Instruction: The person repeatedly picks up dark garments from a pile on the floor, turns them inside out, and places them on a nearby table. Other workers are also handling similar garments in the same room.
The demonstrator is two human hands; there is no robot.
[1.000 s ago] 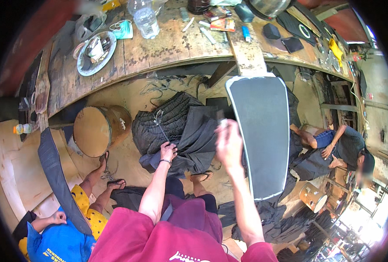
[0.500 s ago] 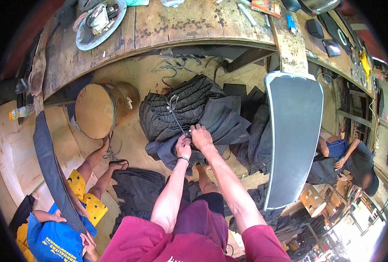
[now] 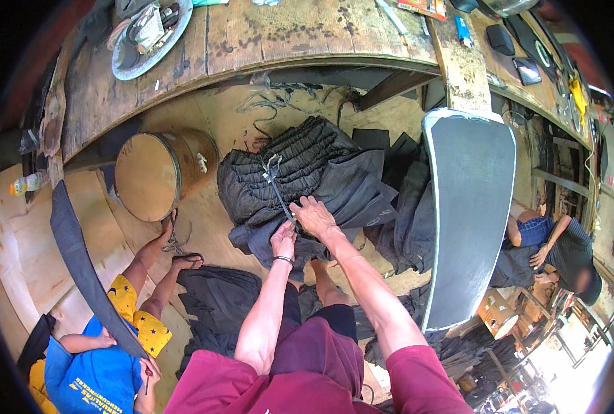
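Note:
A gathered bundle of dark cloth (image 3: 286, 162) lies on the floor in front of me. A narrow dark strip (image 3: 278, 190), knotted on top of the bundle, runs down tautly to my hands. My left hand (image 3: 283, 241) is closed on the strip's lower end, its fingers bent at the tips. Just right of it, my right hand (image 3: 314, 216) pinches the same strip with curled fingers. Flat dark cloth panels (image 3: 362, 190) spread from the bundle's right side, beneath my right hand. The strip's very end is hidden by my fingers.
A wooden table (image 3: 286, 34) spans the far side. A round drum (image 3: 148, 176) lies at left, near a person in blue (image 3: 100, 369) holding a long dark piece. A tall dark panel (image 3: 469, 221) stands at right; beyond it sits another person (image 3: 562, 241). Dark cloth heaps (image 3: 217, 297) lie nearby.
My left hand has shifted slightly down and turned, showing more of its palm side. My right hand has moved slightly left. The person in blue has lowered the long dark piece a little.

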